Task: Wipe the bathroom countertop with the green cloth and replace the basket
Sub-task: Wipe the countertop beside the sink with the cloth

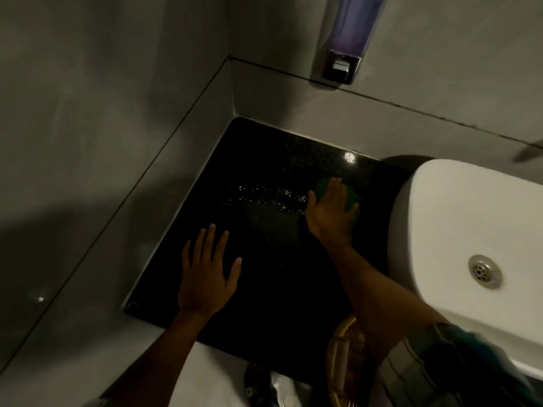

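The black speckled countertop [264,289] fills the corner between two grey walls. My right hand [330,211] presses flat on the green cloth [354,198] at the counter's far right, close to the white basin; only the cloth's edges show around my fingers. Wet droplets glint on the stone left of that hand. My left hand [205,274] lies flat with fingers spread on the counter's near left part, holding nothing. The woven wicker basket [345,362] shows below the counter's front edge, partly hidden by my right arm.
A white basin [458,230] with a metal drain [484,271] stands on the right. A wall-mounted soap dispenser [346,39] hangs above the counter's back. Grey walls close in on the left and back. A dark object and something pale lie on the floor at the bottom.
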